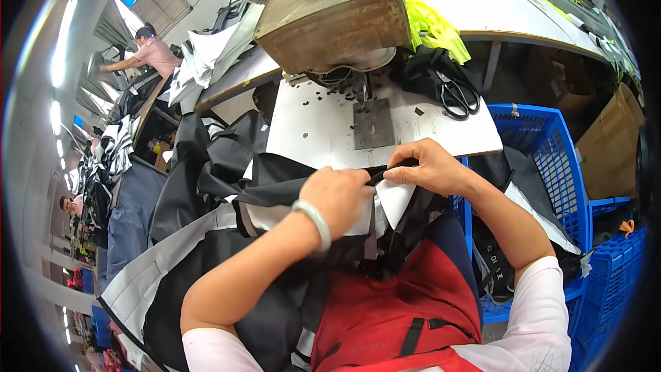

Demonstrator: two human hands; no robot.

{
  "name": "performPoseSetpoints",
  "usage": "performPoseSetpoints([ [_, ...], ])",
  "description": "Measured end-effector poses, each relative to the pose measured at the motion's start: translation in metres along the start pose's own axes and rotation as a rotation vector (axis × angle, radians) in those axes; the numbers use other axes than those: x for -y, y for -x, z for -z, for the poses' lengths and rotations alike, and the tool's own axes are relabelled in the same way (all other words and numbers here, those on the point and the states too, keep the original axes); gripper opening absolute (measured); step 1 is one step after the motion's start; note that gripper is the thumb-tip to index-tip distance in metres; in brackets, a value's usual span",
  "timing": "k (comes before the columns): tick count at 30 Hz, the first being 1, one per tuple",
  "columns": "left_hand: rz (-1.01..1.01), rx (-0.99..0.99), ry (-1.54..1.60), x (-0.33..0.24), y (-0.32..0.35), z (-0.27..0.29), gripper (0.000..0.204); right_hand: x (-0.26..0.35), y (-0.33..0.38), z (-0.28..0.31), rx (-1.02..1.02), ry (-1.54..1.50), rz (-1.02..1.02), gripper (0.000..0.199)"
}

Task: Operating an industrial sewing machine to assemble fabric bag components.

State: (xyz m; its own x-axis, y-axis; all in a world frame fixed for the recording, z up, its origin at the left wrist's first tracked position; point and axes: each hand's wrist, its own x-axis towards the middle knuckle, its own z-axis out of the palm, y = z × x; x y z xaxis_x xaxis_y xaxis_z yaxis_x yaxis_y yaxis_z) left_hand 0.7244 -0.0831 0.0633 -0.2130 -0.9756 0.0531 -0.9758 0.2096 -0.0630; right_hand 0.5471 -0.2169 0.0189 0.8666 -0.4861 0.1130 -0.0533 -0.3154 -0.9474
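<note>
A piece of black and white fabric (282, 189) lies across my lap and hangs off to the left in folds. My left hand (337, 200), a pale bangle at its wrist, is closed on the fabric's upper edge. Beside it on the right, my right hand (428, 169) pinches the same dark edge between thumb and fingers, a white corner hanging below. Both hands are just in front of the white sewing table (317, 138). Beyond them stands a sewing machine (337, 21) with a worn brown head, its needle above a metal plate (373, 124).
Black-handled scissors (458, 96) rest at the table's right, near dark cloth and neon yellow fabric (430, 21). Small black scraps dot the tabletop. A blue plastic crate (561, 165) with fabric stands at my right. More black fabric (182, 172) is heaped at left. A person (155, 52) works farther back.
</note>
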Motion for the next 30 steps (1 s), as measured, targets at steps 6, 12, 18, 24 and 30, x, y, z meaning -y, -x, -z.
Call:
performPoseSetpoints([
  [6,0.196,0.068,0.813,0.05,-0.035,0.002,0.021,0.008,-0.023,0.02,0.11,0.075,-0.111,0.034],
  [12,0.17,0.048,0.692,0.079,-0.069,0.001,0.024,-0.015,-0.057,0.028,-0.095,-0.201,-0.1,0.029],
  [18,0.322,0.078,0.758,0.094,-0.088,-0.009,0.027,-0.031,-0.078,0.034,-0.14,-0.186,-0.103,0.028],
  [24,0.407,0.127,0.833,0.096,-0.101,-0.013,0.025,-0.039,-0.085,0.039,-0.153,-0.233,-0.132,0.023],
  [30,0.446,0.121,0.826,0.104,-0.11,-0.023,0.027,-0.052,-0.093,0.042,-0.15,-0.333,-0.128,0.022],
])
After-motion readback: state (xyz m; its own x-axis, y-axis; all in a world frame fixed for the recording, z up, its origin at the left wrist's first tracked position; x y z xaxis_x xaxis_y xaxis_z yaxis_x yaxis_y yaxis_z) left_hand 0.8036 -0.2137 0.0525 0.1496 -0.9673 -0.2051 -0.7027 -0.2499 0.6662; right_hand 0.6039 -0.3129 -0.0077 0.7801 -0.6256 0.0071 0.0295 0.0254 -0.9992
